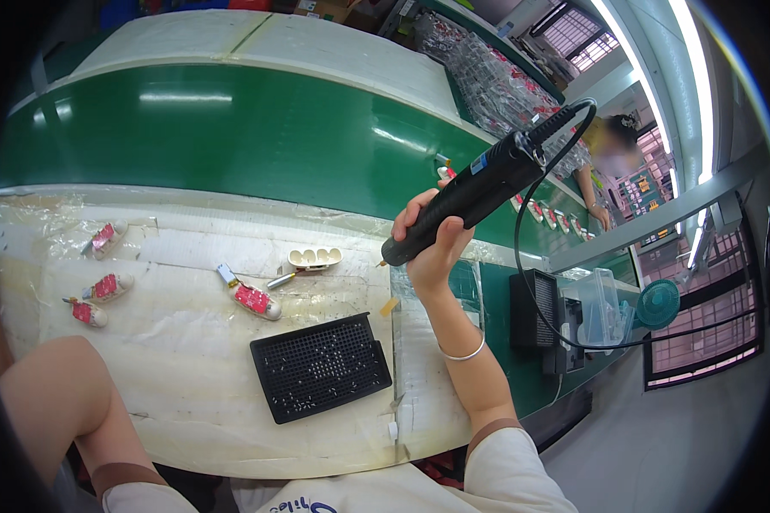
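My right hand (pixel 436 235) is raised over the far right of the work surface, its fingers wrapped round a black electric screwdriver (pixel 475 198). The tool slants down to the left, its thin bit pointing at the table, and a cable leaves its upper end. Below and left of the bit lie a cream shell with several hollows (pixel 315 258) and a part with red wrapping and a silver metal piece (pixel 255 299). Nearer me sits a black perforated tray (pixel 321 368) scattered with small screws. My left arm (pixel 56 393) is bent at the lower left; its hand is out of sight.
Several red-wrapped parts (pixel 107 286) lie at the left. A green conveyor belt (pixel 231 128) runs behind the table, with more such parts at its right. Black bins (pixel 535 308) and a clear plastic box (pixel 603 308) stand right. The cable hangs there; a person (pixel 612 154) is farther back.
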Motion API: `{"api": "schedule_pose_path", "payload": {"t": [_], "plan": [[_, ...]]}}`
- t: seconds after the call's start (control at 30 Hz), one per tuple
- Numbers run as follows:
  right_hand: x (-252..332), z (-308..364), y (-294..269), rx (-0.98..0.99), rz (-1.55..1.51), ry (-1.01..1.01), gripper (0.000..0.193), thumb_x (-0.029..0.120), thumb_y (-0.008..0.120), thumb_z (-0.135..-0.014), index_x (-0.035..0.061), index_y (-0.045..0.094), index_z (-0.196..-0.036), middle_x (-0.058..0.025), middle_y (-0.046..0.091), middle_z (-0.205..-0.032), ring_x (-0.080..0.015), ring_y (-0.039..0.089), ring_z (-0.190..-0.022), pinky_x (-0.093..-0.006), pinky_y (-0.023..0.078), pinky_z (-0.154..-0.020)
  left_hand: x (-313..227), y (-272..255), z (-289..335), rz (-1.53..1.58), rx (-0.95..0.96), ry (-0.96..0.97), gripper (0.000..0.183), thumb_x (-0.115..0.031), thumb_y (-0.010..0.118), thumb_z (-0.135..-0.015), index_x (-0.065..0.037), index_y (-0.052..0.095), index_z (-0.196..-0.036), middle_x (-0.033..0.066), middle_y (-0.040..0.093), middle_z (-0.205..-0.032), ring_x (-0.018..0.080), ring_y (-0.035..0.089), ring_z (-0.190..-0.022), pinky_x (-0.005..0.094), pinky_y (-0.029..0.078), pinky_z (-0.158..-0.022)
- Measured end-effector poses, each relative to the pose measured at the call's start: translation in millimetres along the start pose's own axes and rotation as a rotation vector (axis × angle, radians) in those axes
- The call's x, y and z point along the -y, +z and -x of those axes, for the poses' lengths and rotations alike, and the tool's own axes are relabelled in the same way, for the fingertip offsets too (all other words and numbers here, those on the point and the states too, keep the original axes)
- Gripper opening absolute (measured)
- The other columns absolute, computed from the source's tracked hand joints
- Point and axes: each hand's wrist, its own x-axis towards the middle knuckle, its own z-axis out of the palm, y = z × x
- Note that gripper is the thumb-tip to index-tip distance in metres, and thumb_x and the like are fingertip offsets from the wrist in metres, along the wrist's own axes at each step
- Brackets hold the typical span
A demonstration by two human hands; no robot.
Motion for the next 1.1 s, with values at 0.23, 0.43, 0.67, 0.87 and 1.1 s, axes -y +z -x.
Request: {"api": "schedule_pose_path", "payload": {"t": [0.23, 0.43, 0.67, 0.87, 1.1], "plan": [[3, 2, 2, 0.002, -0.025, 0.004, 0.065, 0.056, 0.053, -0.083, 0.0012, 0.034, -0.111, -0.0085, 0.047, -0.068, -0.0158, 0.05, -0.047, -0.0254, 0.04, -0.043, -25, 9, -40, -0.006, 0.118, 0.07, 0.07, -0.06, 0.029, -0.088, -0.012, 0.029, -0.138, 0.0123, 0.042, -0.132, 0.023, 0.034, -0.129, 0.04, 0.022, -0.107], [1, 1, -3, -0.04, -0.042, 0.003, 0.064, 0.055, 0.053, -0.083, 0.0009, 0.034, -0.112, -0.0085, 0.047, -0.067, -0.016, 0.05, -0.048, -0.0254, 0.04, -0.043, -59, 7, -44, -0.056, 0.135, 0.105, 0.07, -0.06, 0.029, -0.088, -0.012, 0.028, -0.139, 0.0121, 0.041, -0.133, 0.0225, 0.033, -0.129, 0.04, 0.021, -0.107], [0, -2, 2, -0.04, -0.038, 0.013, 0.064, 0.056, 0.052, -0.083, 0.0016, 0.034, -0.112, -0.0083, 0.046, -0.067, -0.0153, 0.049, -0.047, -0.0255, 0.041, -0.044, -73, 11, -47, -0.04, 0.156, 0.123, 0.07, -0.06, 0.029, -0.088, -0.012, 0.027, -0.139, 0.0118, 0.04, -0.134, 0.022, 0.033, -0.13, 0.0401, 0.02, -0.108], [2, -1, 3, -0.029, -0.046, 0.018, 0.063, 0.055, 0.053, -0.083, 0.0022, 0.034, -0.111, -0.0084, 0.046, -0.068, -0.0151, 0.049, -0.047, -0.025, 0.04, -0.043, -74, 22, -53, 0.0, 0.18, 0.14, 0.07, -0.06, 0.029, -0.088, -0.013, 0.026, -0.139, 0.0115, 0.039, -0.135, 0.0215, 0.032, -0.13, 0.0401, 0.019, -0.108], [-4, 2, -3, -0.051, -0.061, 0.005, 0.061, 0.054, 0.053, -0.084, 0.0025, 0.035, -0.111, -0.0083, 0.046, -0.067, -0.0147, 0.048, -0.046, -0.0253, 0.04, -0.042, -88, 33, -65, 0.009, 0.252, 0.138, 0.07, -0.06, 0.029, -0.088, -0.013, 0.026, -0.14, 0.0112, 0.038, -0.135, 0.021, 0.032, -0.13, 0.0402, 0.017, -0.108]]}}
